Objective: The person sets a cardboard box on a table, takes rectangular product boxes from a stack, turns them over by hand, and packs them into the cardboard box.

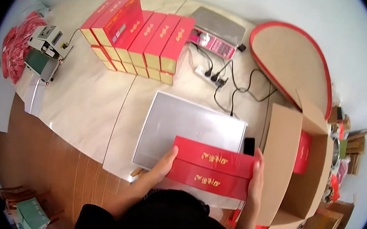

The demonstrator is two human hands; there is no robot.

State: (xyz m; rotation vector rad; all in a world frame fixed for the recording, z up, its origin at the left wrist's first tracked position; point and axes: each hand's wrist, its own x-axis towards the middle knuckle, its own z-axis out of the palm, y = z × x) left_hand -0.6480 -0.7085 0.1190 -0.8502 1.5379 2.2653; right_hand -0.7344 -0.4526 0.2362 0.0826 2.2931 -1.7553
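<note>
Two red boxes with gold lettering (212, 166) lie side by side between my hands, above the near edge of a silver flat plate (192, 120). My left hand (166, 162) presses on their left end, and my right hand (255, 175) on their right end. Both hands hold the pair together. Just to the right stands an open cardboard carton (281, 156), with a red box (303, 152) inside it. A small black object (249, 146) lies between the plate and the carton.
Stacked red boxes (156, 35) stand at the back. A power strip (210, 77) with black cables lies behind the plate, near an open metal case (219, 26). A round red-rimmed board (292, 59) leans back right; a small machine (47, 51) stands far left.
</note>
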